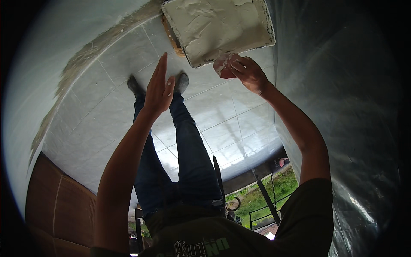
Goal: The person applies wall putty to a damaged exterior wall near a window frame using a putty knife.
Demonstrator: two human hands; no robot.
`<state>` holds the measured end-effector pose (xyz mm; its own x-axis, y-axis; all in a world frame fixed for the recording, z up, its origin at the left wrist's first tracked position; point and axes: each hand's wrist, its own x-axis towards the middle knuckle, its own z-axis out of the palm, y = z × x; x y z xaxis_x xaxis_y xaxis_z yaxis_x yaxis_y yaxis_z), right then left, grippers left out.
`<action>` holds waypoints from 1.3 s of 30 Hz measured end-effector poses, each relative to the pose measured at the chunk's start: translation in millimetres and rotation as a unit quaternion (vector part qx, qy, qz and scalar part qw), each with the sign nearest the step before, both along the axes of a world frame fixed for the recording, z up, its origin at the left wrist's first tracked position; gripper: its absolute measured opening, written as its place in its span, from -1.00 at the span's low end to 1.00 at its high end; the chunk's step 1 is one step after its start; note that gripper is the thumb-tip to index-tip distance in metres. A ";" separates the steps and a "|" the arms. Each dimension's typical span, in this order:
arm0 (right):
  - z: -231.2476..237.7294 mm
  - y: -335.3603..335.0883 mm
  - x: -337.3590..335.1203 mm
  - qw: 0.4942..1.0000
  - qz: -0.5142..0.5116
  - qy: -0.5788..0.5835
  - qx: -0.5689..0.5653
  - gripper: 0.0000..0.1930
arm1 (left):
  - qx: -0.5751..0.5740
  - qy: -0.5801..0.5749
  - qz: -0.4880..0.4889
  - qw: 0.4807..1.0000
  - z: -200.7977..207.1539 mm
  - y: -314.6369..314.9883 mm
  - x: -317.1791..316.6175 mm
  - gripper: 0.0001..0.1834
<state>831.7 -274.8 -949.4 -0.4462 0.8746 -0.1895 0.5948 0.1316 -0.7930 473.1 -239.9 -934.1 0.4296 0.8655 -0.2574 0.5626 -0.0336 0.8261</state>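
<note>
My right hand [249,75] is closed on a reddish piece [223,65] smeared with pale paste; its exact kind is not clear. That piece is at the near edge of a square tray [199,64], dark-rimmed and spread with thick off-white paste [218,30] marked by ridges. My left hand [160,92] is raised to the left of the tray, touching nothing. Its fingers are stretched out straight and lie side by side, with the thumb apart. An orange-brown object [172,38] shows partly from under the tray's left side.
Grey tiles cover the floor [209,103] under my feet. Along the left runs a pale wall [47,81] with a rough brownish band at its foot. Shiny plastic sheeting [342,107] hangs on the right. Behind me are a brown wooden panel [60,201] and a dark railing [266,195] before grass.
</note>
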 end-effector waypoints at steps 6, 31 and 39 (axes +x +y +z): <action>-5.5 -1.3 -52.5 0.953 0.090 -0.187 0.219 -0.55 | -0.001 0.007 -0.007 1.000 -0.9 -2.2 3.8 -0.20; 13.7 90.4 -17.8 0.977 0.037 -0.207 0.027 -0.87 | 0.001 -0.003 0.004 1.000 0.0 2.4 2.0 -0.28; 4.8 91.9 5.3 0.978 0.005 -0.210 -0.018 -0.86 | -0.012 0.011 0.000 1.000 -3.6 -1.4 0.2 -0.25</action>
